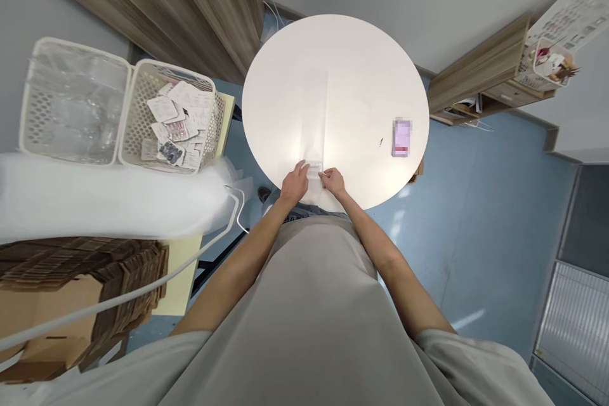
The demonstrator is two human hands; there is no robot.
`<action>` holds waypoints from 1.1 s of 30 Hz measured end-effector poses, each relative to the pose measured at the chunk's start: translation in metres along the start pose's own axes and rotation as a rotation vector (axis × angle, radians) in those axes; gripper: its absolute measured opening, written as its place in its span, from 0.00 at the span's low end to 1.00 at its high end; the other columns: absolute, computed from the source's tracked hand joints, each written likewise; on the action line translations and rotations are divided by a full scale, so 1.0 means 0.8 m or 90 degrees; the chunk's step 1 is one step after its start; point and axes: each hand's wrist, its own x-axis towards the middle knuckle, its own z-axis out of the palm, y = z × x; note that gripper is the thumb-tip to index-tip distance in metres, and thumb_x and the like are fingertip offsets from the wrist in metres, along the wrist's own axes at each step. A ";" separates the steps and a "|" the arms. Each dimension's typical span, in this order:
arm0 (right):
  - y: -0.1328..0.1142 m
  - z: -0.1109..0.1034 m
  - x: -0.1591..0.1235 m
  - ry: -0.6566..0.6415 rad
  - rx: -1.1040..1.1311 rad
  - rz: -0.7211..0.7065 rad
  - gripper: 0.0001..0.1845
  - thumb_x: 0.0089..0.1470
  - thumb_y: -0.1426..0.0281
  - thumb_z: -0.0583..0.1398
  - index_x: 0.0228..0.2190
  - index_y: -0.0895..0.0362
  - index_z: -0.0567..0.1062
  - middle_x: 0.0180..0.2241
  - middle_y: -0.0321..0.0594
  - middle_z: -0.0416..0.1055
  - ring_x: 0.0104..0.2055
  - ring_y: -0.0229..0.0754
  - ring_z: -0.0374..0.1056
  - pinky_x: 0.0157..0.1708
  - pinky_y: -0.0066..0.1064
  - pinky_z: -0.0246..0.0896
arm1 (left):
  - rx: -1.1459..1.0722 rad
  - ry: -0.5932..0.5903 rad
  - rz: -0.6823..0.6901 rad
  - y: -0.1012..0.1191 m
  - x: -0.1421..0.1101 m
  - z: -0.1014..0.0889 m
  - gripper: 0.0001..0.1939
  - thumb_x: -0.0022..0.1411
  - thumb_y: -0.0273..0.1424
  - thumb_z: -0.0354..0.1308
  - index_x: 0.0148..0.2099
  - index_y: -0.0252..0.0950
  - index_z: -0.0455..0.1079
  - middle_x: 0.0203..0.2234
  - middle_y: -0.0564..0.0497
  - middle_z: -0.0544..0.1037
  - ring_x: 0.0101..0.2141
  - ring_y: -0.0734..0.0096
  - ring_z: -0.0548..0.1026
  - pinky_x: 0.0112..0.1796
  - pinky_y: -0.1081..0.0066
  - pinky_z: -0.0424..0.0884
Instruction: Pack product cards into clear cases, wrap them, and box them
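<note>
1. Packet (314,170), small and clear, lies at the lower centre of the frame, on a long transparent sheet (314,111), between the two hands.
2. Left hand (295,184) is at the packet's left edge, its fingers bent and slightly parted, the tips touching or just beside it; whether they grip anything, I cannot tell.
3. Right hand (333,181) is at the packet's right edge, thumb and forefinger drawn nearly together, the others curled; whether the packet or the sheet is pinched between them, I cannot tell.
4. The sheet runs from the hands up towards the centre of the frame, flat on a round white table (366,57).
5. Right of centre on the table lies a blurred purple rectangle (402,137), with a small dark mark (381,142) to its left.
6. At the upper left, a white basket (219,117) holds piled small packs (183,111); folded cardboard (128,285) is stacked at the lower left.
</note>
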 end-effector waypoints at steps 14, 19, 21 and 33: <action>0.001 -0.013 0.002 -0.094 0.184 0.003 0.12 0.62 0.68 0.68 0.33 0.53 0.69 0.17 0.26 0.66 0.18 0.35 0.66 0.22 0.23 0.57 | 0.058 -0.084 0.194 -0.005 0.011 -0.031 0.26 0.79 0.36 0.41 0.64 0.31 0.74 0.67 0.35 0.73 0.68 0.45 0.67 0.65 0.47 0.64; 0.004 -0.027 -0.014 -0.166 0.210 -0.088 0.05 0.63 0.69 0.65 0.40 0.53 0.74 0.16 0.23 0.63 0.17 0.34 0.64 0.22 0.23 0.59 | 0.012 -0.130 0.188 -0.022 0.005 -0.028 0.28 0.78 0.36 0.41 0.67 0.31 0.73 0.68 0.38 0.73 0.68 0.48 0.68 0.68 0.49 0.63; 0.005 -0.032 -0.019 -0.182 0.210 -0.084 0.05 0.63 0.69 0.65 0.42 0.54 0.77 0.16 0.24 0.63 0.18 0.34 0.63 0.21 0.23 0.58 | -0.024 -0.157 0.175 -0.034 0.004 -0.026 0.28 0.74 0.30 0.43 0.69 0.33 0.72 0.68 0.42 0.73 0.68 0.51 0.68 0.69 0.51 0.63; -0.004 -0.046 -0.026 -0.204 0.212 -0.027 0.10 0.63 0.70 0.63 0.46 0.56 0.80 0.27 0.34 0.74 0.23 0.33 0.71 0.25 0.22 0.64 | -0.084 -0.134 0.085 -0.041 -0.016 -0.020 0.37 0.63 0.26 0.57 0.73 0.43 0.68 0.67 0.50 0.75 0.63 0.48 0.70 0.62 0.51 0.71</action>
